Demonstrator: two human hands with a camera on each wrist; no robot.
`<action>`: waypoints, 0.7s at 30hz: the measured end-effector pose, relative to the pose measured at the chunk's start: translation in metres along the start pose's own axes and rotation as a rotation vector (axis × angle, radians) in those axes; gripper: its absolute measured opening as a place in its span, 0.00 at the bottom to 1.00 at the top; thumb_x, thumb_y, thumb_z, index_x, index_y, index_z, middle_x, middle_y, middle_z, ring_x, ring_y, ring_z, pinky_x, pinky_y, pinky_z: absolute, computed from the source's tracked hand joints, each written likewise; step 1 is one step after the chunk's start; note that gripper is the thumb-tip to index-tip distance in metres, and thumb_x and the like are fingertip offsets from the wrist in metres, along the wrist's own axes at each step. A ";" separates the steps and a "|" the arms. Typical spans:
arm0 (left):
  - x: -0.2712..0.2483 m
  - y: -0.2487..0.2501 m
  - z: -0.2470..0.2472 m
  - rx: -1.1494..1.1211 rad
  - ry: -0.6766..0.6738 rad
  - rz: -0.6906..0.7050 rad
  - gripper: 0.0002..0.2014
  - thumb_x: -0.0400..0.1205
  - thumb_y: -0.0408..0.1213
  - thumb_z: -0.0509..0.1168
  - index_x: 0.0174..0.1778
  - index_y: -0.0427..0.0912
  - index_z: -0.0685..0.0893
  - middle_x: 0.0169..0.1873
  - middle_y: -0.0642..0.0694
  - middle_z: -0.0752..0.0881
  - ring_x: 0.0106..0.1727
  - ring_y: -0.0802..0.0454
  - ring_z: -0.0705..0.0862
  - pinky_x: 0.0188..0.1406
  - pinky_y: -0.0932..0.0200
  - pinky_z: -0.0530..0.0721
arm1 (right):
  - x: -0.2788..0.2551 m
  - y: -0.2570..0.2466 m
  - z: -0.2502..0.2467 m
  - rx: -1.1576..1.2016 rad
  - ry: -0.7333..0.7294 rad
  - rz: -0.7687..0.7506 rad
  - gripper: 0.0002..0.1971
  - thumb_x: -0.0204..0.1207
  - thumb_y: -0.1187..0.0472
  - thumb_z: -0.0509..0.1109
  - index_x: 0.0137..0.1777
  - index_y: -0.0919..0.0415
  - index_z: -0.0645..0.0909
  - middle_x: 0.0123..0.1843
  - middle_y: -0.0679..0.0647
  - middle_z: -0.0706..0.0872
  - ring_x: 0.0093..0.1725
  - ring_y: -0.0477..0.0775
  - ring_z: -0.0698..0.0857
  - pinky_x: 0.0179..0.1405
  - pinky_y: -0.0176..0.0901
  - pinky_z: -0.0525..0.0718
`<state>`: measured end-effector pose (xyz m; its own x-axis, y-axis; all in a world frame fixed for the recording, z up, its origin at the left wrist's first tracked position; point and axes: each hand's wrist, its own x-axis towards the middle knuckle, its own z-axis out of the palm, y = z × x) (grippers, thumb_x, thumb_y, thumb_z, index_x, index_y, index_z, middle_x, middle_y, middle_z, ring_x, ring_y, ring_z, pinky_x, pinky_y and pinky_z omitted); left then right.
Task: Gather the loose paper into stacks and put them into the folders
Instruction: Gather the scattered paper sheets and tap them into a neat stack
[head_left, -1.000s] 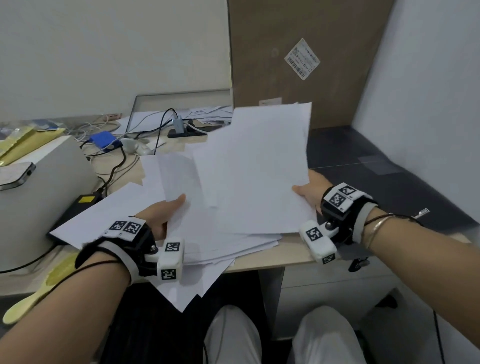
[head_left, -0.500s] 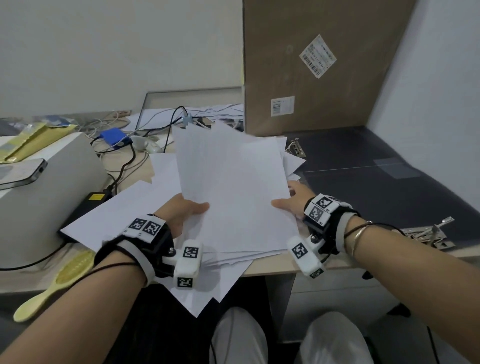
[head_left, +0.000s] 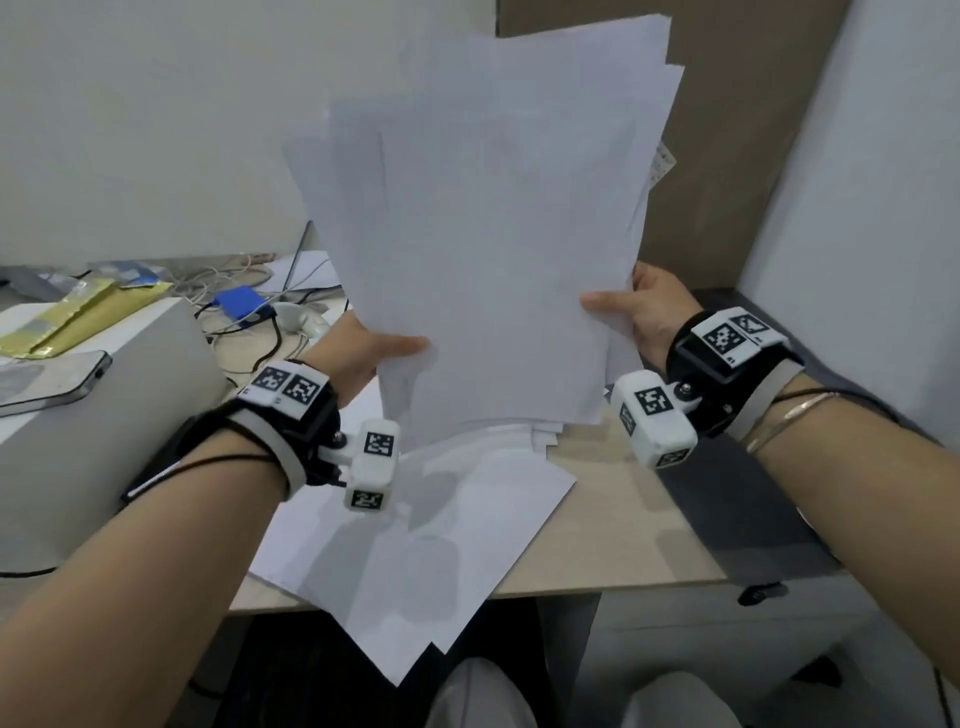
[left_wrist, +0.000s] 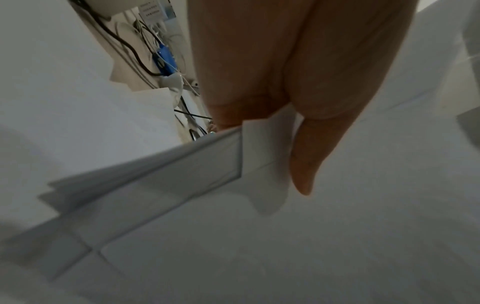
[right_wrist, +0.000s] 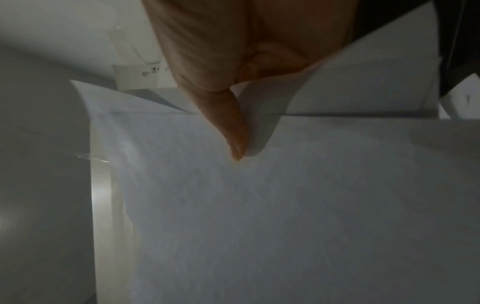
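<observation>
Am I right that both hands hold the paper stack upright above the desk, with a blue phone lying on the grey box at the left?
Not quite. The phone on the grey box is silver, not blue, as the head view shows. The rest holds: the left hand and right hand hold the paper stack upright above the desk.

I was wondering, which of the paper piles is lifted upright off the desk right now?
The stack of sheets pinched between the left hand and right hand; the other sheets lie flat, overhanging the desk edge.
</observation>
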<state>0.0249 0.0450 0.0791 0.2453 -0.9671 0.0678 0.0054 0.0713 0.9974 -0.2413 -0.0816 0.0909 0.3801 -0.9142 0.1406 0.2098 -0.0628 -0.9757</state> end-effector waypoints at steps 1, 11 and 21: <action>0.004 0.002 0.002 -0.011 0.004 -0.010 0.22 0.71 0.18 0.71 0.61 0.35 0.83 0.52 0.42 0.90 0.53 0.47 0.89 0.45 0.57 0.89 | 0.001 -0.001 0.001 0.011 -0.024 0.012 0.40 0.37 0.58 0.89 0.55 0.66 0.84 0.52 0.61 0.91 0.52 0.62 0.89 0.55 0.55 0.87; 0.025 -0.004 0.010 -0.200 0.101 -0.020 0.20 0.78 0.29 0.69 0.67 0.31 0.80 0.58 0.38 0.88 0.57 0.41 0.87 0.51 0.53 0.89 | 0.015 0.015 0.020 -0.080 0.140 0.003 0.16 0.63 0.72 0.80 0.52 0.66 0.84 0.51 0.62 0.89 0.52 0.63 0.88 0.60 0.59 0.84; 0.021 0.002 -0.007 -0.067 -0.042 0.077 0.27 0.73 0.30 0.71 0.70 0.34 0.78 0.64 0.37 0.85 0.64 0.41 0.85 0.65 0.47 0.83 | 0.011 0.013 0.013 -0.010 -0.105 0.033 0.50 0.33 0.49 0.89 0.61 0.63 0.82 0.55 0.58 0.90 0.52 0.56 0.90 0.48 0.47 0.88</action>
<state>0.0364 0.0264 0.0829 0.2069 -0.9674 0.1460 0.0529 0.1601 0.9857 -0.2229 -0.0872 0.0814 0.4789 -0.8690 0.1243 0.1870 -0.0373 -0.9816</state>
